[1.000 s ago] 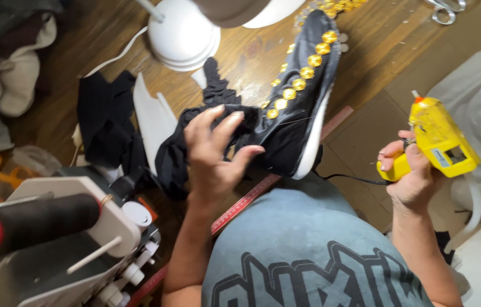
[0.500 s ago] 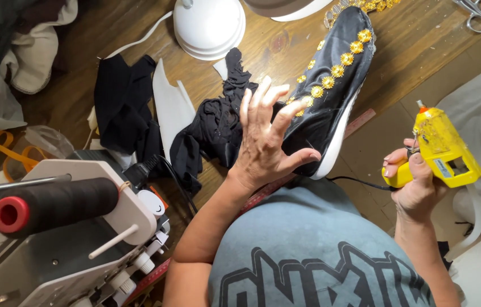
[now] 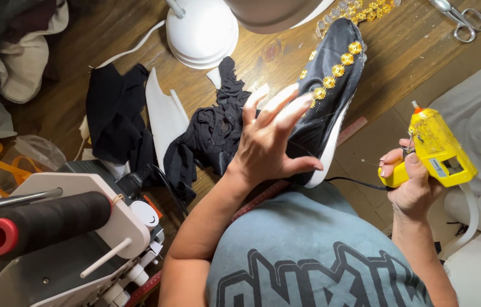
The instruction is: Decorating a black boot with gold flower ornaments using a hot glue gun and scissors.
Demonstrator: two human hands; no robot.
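Presently we press our left hand [image 3: 269, 145] flat on a black shoe [image 3: 326, 102], fingers [image 3: 286, 111] spread wide and the thumb hooked over its white sole edge, so nothing is pinched; the shoe lies on the wooden table [image 3: 411, 62], toe pointing away from us, heel end near our grey printed shirt [image 3: 314, 256]; a row of gold flower studs [image 3: 337, 71] runs along its upper, and crumpled black fabric [image 3: 209, 136] bunches against its near side under our palm; our right hand [image 3: 414, 182] is wrapped tight around the handle of a yellow glue gun [image 3: 439, 148], nozzle aimed up and away, well apart from the shoe, with 1 black cord [image 3: 354, 182] trailing from it toward the sole; beyond the shoe sit a white lamp base [image 3: 203, 31], a strip of gold trim [image 3: 360, 11] and, at the far right corner, a pair of scissors [image 3: 459, 20]; to the left lie a flat black fabric piece [image 3: 115, 111] and a white cut shape [image 3: 164, 116]; a red measuring tape [image 3: 263, 196] shows under our left wrist; at the lower left stands a sewing machine [image 3: 64, 239] with 1 spool of dark thread [image 3: 41, 222] on a red core; pale grey cloth [image 3: 479, 108] lies at the right, behind the glue gun.
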